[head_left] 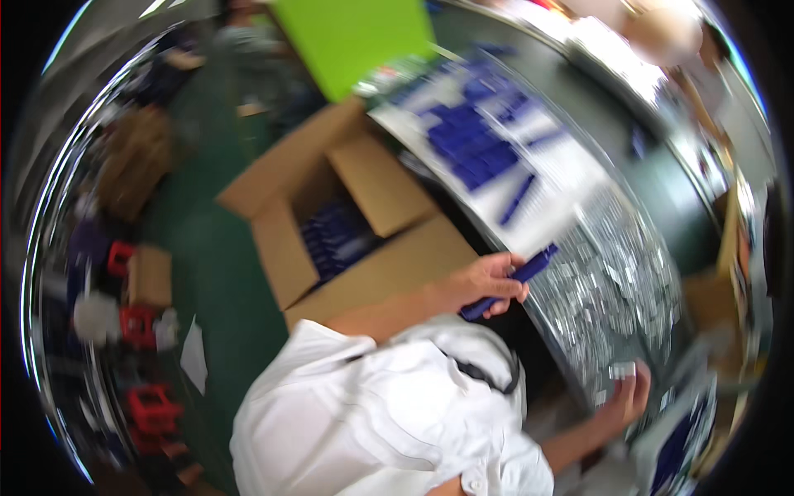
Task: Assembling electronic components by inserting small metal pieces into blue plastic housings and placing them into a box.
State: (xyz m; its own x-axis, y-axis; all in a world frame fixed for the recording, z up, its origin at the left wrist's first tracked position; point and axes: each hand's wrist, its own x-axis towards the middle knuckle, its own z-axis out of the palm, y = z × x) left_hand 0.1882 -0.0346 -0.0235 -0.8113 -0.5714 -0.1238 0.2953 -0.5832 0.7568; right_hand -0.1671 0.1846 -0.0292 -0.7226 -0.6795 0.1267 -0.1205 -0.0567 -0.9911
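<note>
While the left hand [481, 281] has its fingers wrapped around a long blue stick [535, 265], the right hand [622, 405] is off by itself, lower down and to the right. The blue stick is held at a slant, with its two ends poking out of the fist, in front of the table's edge. The right hand has its thumb and fingers close on a small shiny piece [621, 370], but it is too blurry to tell what it is.

Near both hands is a big heap of small shiny pieces [612, 277], spread over the table. Past the heap is a white board [552, 178] with lots of blue sticks [471, 149] on it, many side by side. One more blue stick [518, 199] lies apart from the big group.

Left of the table is an open cardboard box [389, 269] with its flaps out and blue things [332, 237] inside. Far to the left, red stools [152, 409] and a white paper [194, 357] are on the green floor [203, 240].
</note>
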